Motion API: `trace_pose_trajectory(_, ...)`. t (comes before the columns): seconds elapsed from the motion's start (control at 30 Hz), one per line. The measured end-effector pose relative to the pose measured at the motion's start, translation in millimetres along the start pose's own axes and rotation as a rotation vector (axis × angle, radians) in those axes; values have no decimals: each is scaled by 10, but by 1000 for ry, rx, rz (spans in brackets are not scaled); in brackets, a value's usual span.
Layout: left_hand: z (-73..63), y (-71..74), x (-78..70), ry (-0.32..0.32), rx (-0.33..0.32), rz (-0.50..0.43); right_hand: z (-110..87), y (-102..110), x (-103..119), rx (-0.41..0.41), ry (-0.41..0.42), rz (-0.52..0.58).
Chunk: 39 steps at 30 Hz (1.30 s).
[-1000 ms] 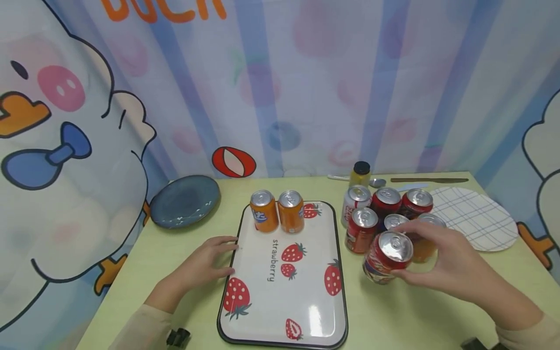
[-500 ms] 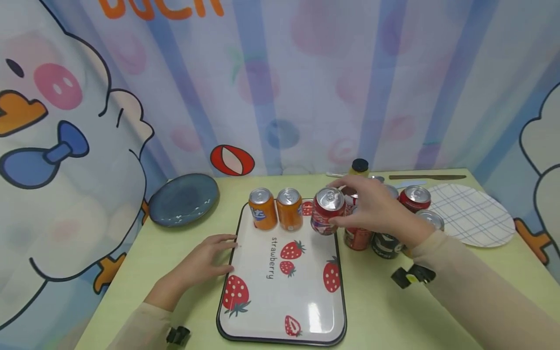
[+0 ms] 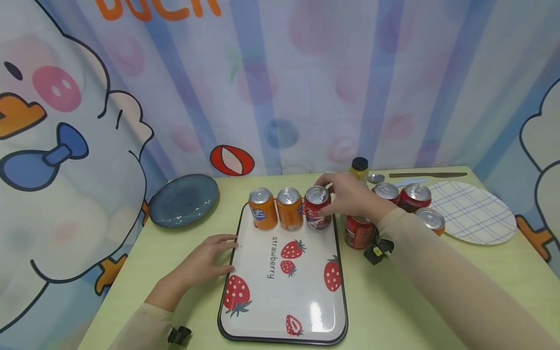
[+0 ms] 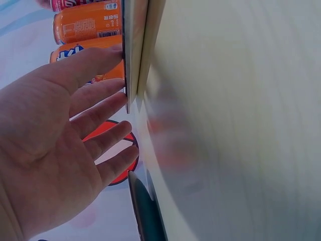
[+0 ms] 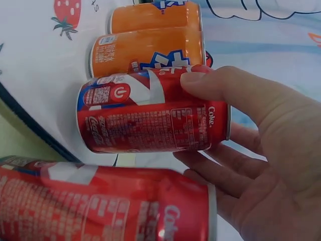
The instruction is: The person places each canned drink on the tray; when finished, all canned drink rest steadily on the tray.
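Observation:
A red Coke can (image 3: 318, 214) stands upright in the far right corner of the strawberry-print tray (image 3: 280, 311). My right hand (image 3: 352, 197) grips it near the top; the right wrist view has the thumb on one side of the red can (image 5: 150, 125) and fingers round the other. Beside it, two orange soda cans (image 3: 289, 209) complete a row along the tray's far edge. My left hand (image 3: 203, 260) rests at the tray's left edge, and the left wrist view shows those fingers (image 4: 103, 93) fairly straight and spread, tips at the rim.
Right of the tray stand more cans, including a red can (image 3: 358, 233) partly behind my right wrist and an orange-sided can (image 3: 430, 219). Behind them are a black-capped jar (image 3: 359, 167), a spoon (image 3: 376, 179) and a checked plate (image 3: 477, 214). A dark blue plate (image 3: 183, 200) lies back left.
My right hand has carried the red Coke can leftward from the group of cans and lowered it onto the tray beside the orange ones. My left hand has stayed at the tray's edge.

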State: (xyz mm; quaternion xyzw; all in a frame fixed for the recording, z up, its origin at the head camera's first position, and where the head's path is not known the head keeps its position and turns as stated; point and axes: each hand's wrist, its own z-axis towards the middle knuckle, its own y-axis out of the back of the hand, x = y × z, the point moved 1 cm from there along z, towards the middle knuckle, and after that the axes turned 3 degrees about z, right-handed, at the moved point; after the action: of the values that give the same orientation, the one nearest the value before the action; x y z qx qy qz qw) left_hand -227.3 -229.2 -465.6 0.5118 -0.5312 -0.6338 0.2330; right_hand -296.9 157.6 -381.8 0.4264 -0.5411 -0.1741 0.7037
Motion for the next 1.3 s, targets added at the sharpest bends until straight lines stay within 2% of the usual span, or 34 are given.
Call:
trace_pose_trajectory(0.27, 0, -2, 11, -14, -7, -1, 109, -28, -41, 54, -28, 13)
trace_pose_trajectory(0.4, 3, -8, 31, -19, -6, 2, 103, -33, -61, 70, -27, -16)
trace_pose_trajectory(0.57, 11, -12, 46, 1, -3, 1, 44, -2, -77, 52, 3, -34)
trace_pose_trajectory(0.73, 11, -14, 29, 40, 5, -13, -198, 117, -117, -29, 47, -32)
trace_pose_trajectory(1.03, -27, -9, 42, -4, -15, 8, -772, 285, -169, -93, 83, -125)
trace_pose_trajectory(1.17, -24, -17, 45, -1, -10, -2, -926, 294, -238, -143, 120, -220)
trace_pose_trajectory(1.3, -6, -23, 41, -1, -14, -1, -997, 286, -326, -170, 120, -280)
